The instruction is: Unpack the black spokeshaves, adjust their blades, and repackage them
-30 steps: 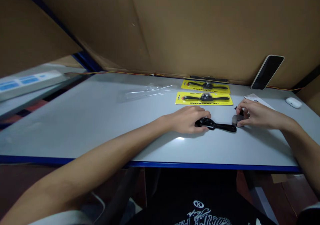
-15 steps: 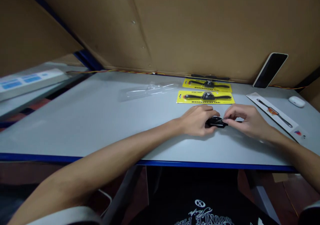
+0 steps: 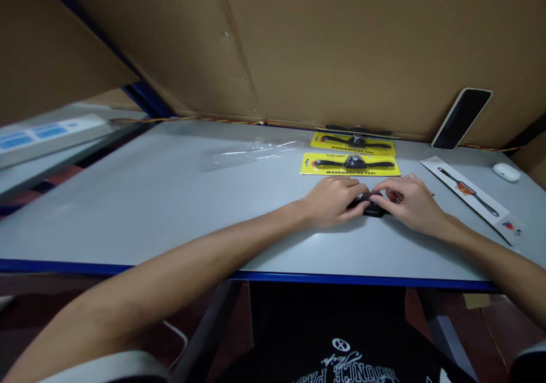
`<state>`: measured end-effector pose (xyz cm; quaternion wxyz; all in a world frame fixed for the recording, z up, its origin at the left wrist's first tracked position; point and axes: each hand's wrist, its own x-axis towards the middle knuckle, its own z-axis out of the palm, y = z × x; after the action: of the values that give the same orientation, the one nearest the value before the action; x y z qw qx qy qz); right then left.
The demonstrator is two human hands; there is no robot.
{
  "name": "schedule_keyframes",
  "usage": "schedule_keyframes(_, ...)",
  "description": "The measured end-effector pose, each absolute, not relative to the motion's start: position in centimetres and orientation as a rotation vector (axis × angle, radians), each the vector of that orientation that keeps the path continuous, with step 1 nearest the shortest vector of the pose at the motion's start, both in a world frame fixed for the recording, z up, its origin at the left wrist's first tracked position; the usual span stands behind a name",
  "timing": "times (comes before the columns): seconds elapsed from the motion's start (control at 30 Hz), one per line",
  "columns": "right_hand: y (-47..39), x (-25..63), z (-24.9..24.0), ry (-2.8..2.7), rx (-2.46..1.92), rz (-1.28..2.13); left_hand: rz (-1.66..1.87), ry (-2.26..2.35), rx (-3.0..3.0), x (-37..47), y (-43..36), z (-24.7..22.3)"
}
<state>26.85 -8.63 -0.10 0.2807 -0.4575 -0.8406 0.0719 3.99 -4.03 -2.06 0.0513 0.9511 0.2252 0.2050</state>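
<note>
A black spokeshave (image 3: 374,211) is between my hands, low over the grey table, its ends largely covered by my fingers. My left hand (image 3: 334,201) is closed round its left side. On the right, my right hand (image 3: 412,204) pinches thumb and fingers at the tool's middle, on a small dark piece (image 3: 372,196) whose exact shape is partly hidden. Just beyond the hands lies a yellow card pack (image 3: 307,166) holding another spokeshave, and behind it is a second yellow pack (image 3: 318,140).
Clear plastic blister shells (image 3: 251,153) lie left of the packs. A white card (image 3: 469,192) picturing a spokeshave rests at the right, near a white earbud case (image 3: 506,172). A phone (image 3: 461,119) leans on the cardboard wall (image 3: 341,48). A blue edge (image 3: 341,280) borders the table's front.
My right hand has shifted left and slightly up to the tool's middle, closer to my left hand. A dark piece now shows there between the fingertips. The packs stay put.
</note>
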Motion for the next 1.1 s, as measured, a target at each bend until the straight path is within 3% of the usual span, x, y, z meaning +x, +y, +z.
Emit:
schedule_keyframes(0.4,-8.8,27.2,0.6,-2.214,-1.329,0.314,0.631,0.708,2.744,3.9,-3.8,-2.3)
schedule_keyframes(0.63,-7.1,31.9,1.6,-2.243,-1.571,-0.263,0.529,0.761,2.79,3.9,-3.9,-2.1)
schedule_keyframes(0.77,-6.3,34.7,1.1,-2.345,-1.736,-0.407,0.485,0.784,2.779,3.9,-3.9,-1.9)
schedule_keyframes(1.1,-6.7,34.0,0.8,-2.574,-1.512,-0.093,0.367,0.691,2.78,3.2,-3.5,-1.3)
